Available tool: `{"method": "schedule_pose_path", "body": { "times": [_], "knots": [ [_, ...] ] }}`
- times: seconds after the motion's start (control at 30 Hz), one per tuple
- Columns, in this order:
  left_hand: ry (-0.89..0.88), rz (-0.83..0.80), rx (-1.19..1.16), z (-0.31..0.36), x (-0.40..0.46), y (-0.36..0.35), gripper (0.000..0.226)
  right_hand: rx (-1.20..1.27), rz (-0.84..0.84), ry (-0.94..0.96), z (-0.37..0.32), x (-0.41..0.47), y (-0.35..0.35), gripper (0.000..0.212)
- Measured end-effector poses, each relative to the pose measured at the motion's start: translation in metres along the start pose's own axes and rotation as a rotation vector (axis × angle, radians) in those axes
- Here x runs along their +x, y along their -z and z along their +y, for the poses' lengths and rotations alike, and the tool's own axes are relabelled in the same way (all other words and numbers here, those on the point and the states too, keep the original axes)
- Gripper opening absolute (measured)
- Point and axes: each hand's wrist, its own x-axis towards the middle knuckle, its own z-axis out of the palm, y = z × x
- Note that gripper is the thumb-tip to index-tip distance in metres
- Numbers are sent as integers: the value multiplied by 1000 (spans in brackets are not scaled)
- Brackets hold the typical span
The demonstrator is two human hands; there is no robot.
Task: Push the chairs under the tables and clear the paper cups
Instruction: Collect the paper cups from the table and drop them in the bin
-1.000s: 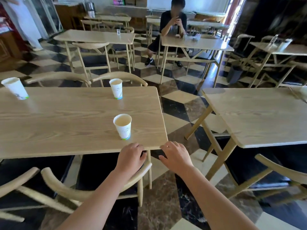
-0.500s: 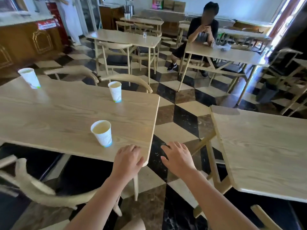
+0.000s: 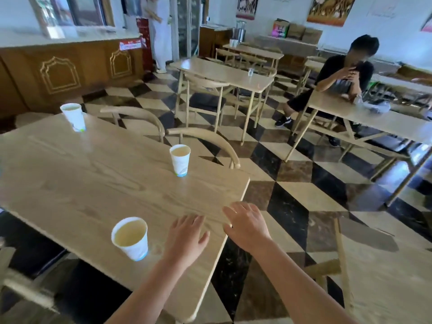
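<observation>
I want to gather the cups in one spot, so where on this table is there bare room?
The widest bare stretch of the table lies between the far cup, the middle cup and the near cup. The near right corner is crowded: the left hand and right hand are there beside the near cup.

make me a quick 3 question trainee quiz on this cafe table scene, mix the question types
1. True or false: the left hand grips the nearest white paper cup.
2. How many white paper cups stand on the light wooden table in front of the person?
3. Which hand lies over the table's right edge? A) left hand B) right hand C) neither

Key
1. False. Its fingers are spread flat over the tabletop, beside the cup and apart from it.
2. Three: the nearest cup, the middle paper cup and the far paper cup.
3. B
</observation>
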Motion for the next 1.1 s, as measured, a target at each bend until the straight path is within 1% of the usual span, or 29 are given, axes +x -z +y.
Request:
{"method": "schedule_pose_path", "body": {
  "times": [0.13, 0.2, 0.27, 0.37, 0.47, 0.5, 0.6, 0.63, 0.7, 0.77, 0.87, 0.97, 1.03, 1.1],
  "knots": [
    [56, 3, 1, 0, 34, -12, 34, 24, -16, 49, 20, 44, -13, 38],
    [99, 3, 11, -6, 40, -20, 41, 38, -37, 86, 28, 65, -22, 37],
    [169, 31, 18, -14, 44, -28, 42, 56, -41, 129, 36, 90, -30, 36],
    [342, 100, 42, -25, 48, -32, 37, 42, -19, 224, 47, 136, -38, 32],
    [566, 147, 78, -33, 50, -32, 26, 27, 31, 313, 55, 184, -42, 30],
    [646, 168, 74, -33, 51, -32, 25, 24, 41, 355, 56, 198, -41, 29],
    [845, 205, 95, -28, 49, -33, 35, 10, 77, 464, 55, 235, -39, 31],
    [900, 208, 99, -26, 48, -31, 35, 31, 102, 485, 54, 245, -40, 32],
    [1016, 218, 121, -26, 43, -29, 35, 55, 106, 534, 52, 262, -41, 28],
    [1084, 204, 181, -30, 36, -29, 36, 83, 117, 591, 48, 276, -44, 27],
    [1156, 175, 220, -39, 26, -33, 45, 98, 120, 631, 44, 299, -55, 31],
    [1224, 157, 220, -48, 22, -34, 50, 94, 78, 655, 39, 325, -69, 49],
    [1252, 146, 232, -52, 20, -35, 47, 70, 2, 650, 35, 338, -75, 59],
    [1259, 136, 250, -54, 18, -36, 40, 41, -2, 652, 32, 349, -82, 61]
  ]
}}
